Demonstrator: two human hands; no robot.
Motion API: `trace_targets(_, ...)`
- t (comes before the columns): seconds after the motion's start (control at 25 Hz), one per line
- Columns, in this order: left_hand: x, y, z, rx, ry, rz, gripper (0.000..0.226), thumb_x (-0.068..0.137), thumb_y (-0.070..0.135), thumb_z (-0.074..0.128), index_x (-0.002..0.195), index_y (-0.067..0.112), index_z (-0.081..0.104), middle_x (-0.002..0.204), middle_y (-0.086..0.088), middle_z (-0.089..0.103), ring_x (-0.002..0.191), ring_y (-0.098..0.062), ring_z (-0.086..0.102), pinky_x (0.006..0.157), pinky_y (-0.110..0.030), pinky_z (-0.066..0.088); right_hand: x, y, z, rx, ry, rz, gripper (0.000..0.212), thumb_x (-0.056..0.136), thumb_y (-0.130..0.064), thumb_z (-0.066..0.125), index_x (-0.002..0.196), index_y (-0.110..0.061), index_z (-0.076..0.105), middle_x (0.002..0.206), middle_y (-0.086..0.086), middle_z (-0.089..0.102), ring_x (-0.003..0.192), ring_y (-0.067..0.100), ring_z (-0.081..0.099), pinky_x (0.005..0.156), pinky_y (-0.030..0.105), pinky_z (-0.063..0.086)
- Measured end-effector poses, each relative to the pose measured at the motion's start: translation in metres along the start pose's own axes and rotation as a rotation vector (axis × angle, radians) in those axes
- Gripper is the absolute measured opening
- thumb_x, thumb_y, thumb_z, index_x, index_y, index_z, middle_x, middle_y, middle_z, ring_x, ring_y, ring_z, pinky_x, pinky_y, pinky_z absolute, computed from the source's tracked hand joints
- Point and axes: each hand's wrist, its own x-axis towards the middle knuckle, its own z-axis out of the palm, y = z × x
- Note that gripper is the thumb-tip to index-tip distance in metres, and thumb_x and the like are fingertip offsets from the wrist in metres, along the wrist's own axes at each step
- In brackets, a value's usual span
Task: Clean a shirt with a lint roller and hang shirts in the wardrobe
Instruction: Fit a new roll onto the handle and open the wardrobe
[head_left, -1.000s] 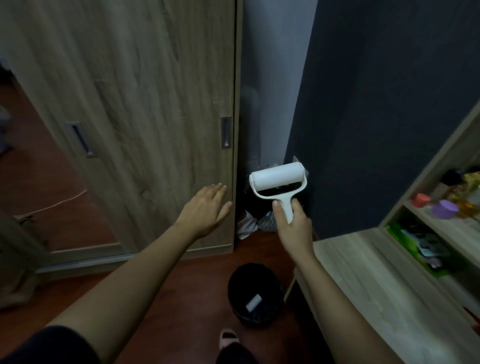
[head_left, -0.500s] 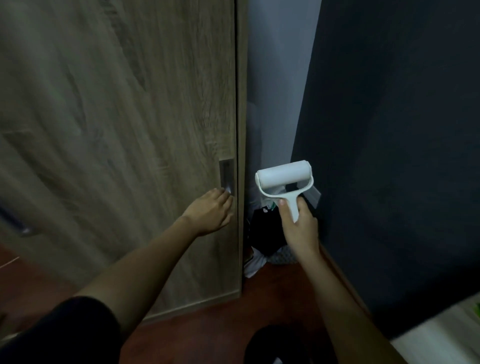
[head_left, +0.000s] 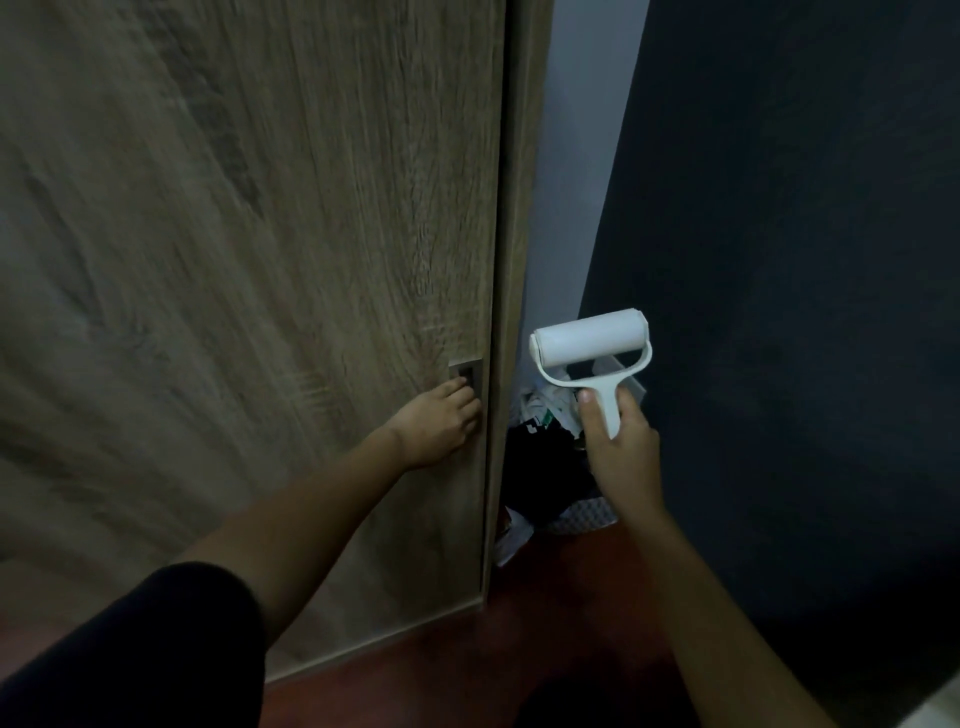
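The wooden wardrobe door (head_left: 260, 260) fills the left of the view and is closed. Near its right edge is a recessed metal handle (head_left: 464, 373). My left hand (head_left: 439, 423) has its fingertips hooked into that handle. My right hand (head_left: 618, 447) grips the handle of a white lint roller (head_left: 589, 345), held upright with the roll on top, to the right of the door's edge. No shirt is in view.
A pile of dark and white clothes and bags (head_left: 545, 457) lies on the floor in the gap between the wardrobe and a dark wall (head_left: 805, 312). Red-brown floor (head_left: 467, 665) runs along the bottom.
My left hand moved from flat against the door up to the recessed handle and hooked its fingers in. The view came closer to the wardrobe; the bin and desk left the frame.
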Motion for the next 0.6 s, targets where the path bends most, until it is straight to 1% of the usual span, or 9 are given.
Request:
trace_targets(0.08, -0.008, 0.001, 0.008, 0.01, 0.034, 0.008, 0.027, 0.076, 0.03, 0.052, 0.08, 0.02, 0.076, 0.084, 0.002, 0.071, 0.081, -0.017, 0.066, 0.089, -0.033, 0.052, -0.003, -0.005, 0.011, 0.016, 0.0, -0.01, 0.02, 0.092, -0.036, 0.051, 0.091, -0.017, 0.057, 0.074, -0.003, 0.061, 0.067, 0.004, 0.057, 0.058, 0.015, 0.042)
trace_targets(0.16, -0.027, 0.0, 0.015, 0.009, 0.047, -0.014, 0.019, 0.075, 0.028, 0.061, 0.08, 0.017, 0.076, 0.084, -0.001, 0.071, 0.081, -0.02, 0.065, 0.088, -0.034, 0.052, -0.01, -0.014, 0.025, 0.027, -0.005, -0.02, 0.019, 0.092, -0.035, 0.051, 0.094, -0.018, 0.058, 0.079, -0.002, 0.062, 0.072, 0.006, 0.058, 0.059, 0.011, 0.042)
trace_targets(0.24, -0.053, -0.003, 0.023, -0.008, 0.053, -0.05, 0.017, 0.072, 0.028, 0.071, 0.083, 0.016, 0.075, 0.087, -0.003, 0.07, 0.083, -0.021, 0.064, 0.089, -0.036, 0.051, -0.021, -0.026, 0.043, 0.043, -0.016, -0.021, 0.02, 0.092, -0.034, 0.052, 0.092, -0.015, 0.058, 0.077, -0.003, 0.062, 0.071, 0.004, 0.058, 0.057, 0.01, 0.04)
trace_targets(0.32, -0.085, -0.006, 0.026, -0.029, 0.016, -0.071, 0.017, 0.074, 0.027, 0.071, 0.086, 0.017, 0.074, 0.09, -0.003, 0.07, 0.085, -0.021, 0.064, 0.089, -0.037, 0.051, -0.034, -0.04, 0.062, 0.057, -0.037, -0.018, 0.021, 0.092, -0.034, 0.052, 0.089, -0.013, 0.057, 0.073, -0.005, 0.061, 0.067, 0.001, 0.057, 0.056, 0.011, 0.04)
trace_targets(0.4, -0.116, -0.011, 0.028, -0.01, -0.047, -0.061, 0.018, 0.079, 0.027, 0.061, 0.086, 0.018, 0.074, 0.09, -0.002, 0.07, 0.083, -0.019, 0.064, 0.082, -0.034, 0.052, -0.047, -0.054, 0.079, 0.068, -0.057, -0.044, 0.015, 0.092, -0.031, 0.052, 0.089, -0.016, 0.056, 0.071, -0.008, 0.058, 0.067, -0.006, 0.057, 0.056, 0.006, 0.041)
trace_targets(0.48, -0.154, -0.019, 0.028, -0.016, -0.125, -0.082, 0.036, 0.082, 0.025, 0.039, 0.079, 0.019, 0.075, 0.085, -0.001, 0.07, 0.077, -0.018, 0.064, 0.072, -0.031, 0.053, -0.06, -0.068, 0.099, 0.071, -0.064, -0.077, 0.01, 0.092, -0.029, 0.052, 0.09, -0.02, 0.055, 0.071, -0.011, 0.057, 0.068, -0.012, 0.055, 0.057, 0.003, 0.04)
trace_targets(0.52, -0.174, -0.022, 0.028, -0.021, -0.148, -0.097, 0.044, 0.081, 0.023, 0.031, 0.076, 0.018, 0.075, 0.083, -0.001, 0.07, 0.074, -0.018, 0.064, 0.068, -0.029, 0.052, -0.066, -0.074, 0.109, 0.074, -0.068, -0.088, 0.011, 0.092, -0.03, 0.052, 0.089, -0.02, 0.055, 0.071, -0.011, 0.057, 0.068, -0.012, 0.055, 0.057, 0.004, 0.04)
trace_targets(0.6, -0.213, -0.024, 0.032, -0.008, -0.177, -0.107, 0.049, 0.08, 0.022, 0.026, 0.074, 0.017, 0.075, 0.08, -0.001, 0.07, 0.072, -0.018, 0.063, 0.065, -0.027, 0.051, -0.079, -0.083, 0.129, 0.09, -0.088, -0.079, 0.017, 0.092, -0.034, 0.052, 0.088, -0.018, 0.056, 0.071, -0.009, 0.06, 0.068, -0.007, 0.056, 0.058, 0.009, 0.042)
